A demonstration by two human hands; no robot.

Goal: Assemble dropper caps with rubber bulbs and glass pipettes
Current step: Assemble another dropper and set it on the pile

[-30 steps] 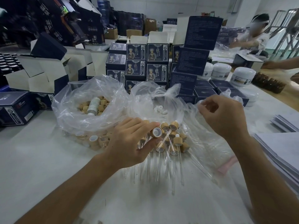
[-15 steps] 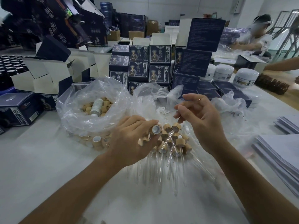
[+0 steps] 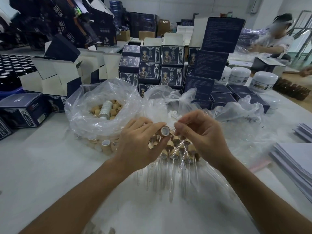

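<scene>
The left hand [image 3: 138, 146] grips a tan dropper cap [image 3: 164, 131] between thumb and curled fingers, its open white-lined mouth turned toward the camera. The right hand [image 3: 200, 134] sits just beside it, thumb and forefinger pinched together on what appears to be a thin glass pipette [image 3: 183, 122]; the glass is nearly lost against the plastic, so its length and tip position cannot be confirmed. The pinch point lies close to the cap's mouth, whether touching or not cannot be told.

Directly below both hands lies a heap of assembled droppers [image 3: 175, 151], tan caps uppermost and clear tubes fanned toward the camera over the white table [image 3: 42, 166]. To the left, an open clear plastic bag [image 3: 94, 119] holds loose tan caps and one pale cylindrical bottle [image 3: 105, 109]. A second clear bag [image 3: 168, 98] behind the hands holds small white parts [image 3: 173, 114].

Dark blue printed cartons [image 3: 171, 55] are stacked behind the bags. White jars [image 3: 263, 81] stand at right rear. A pile of white sheets [image 3: 297, 159] occupies the right edge.
</scene>
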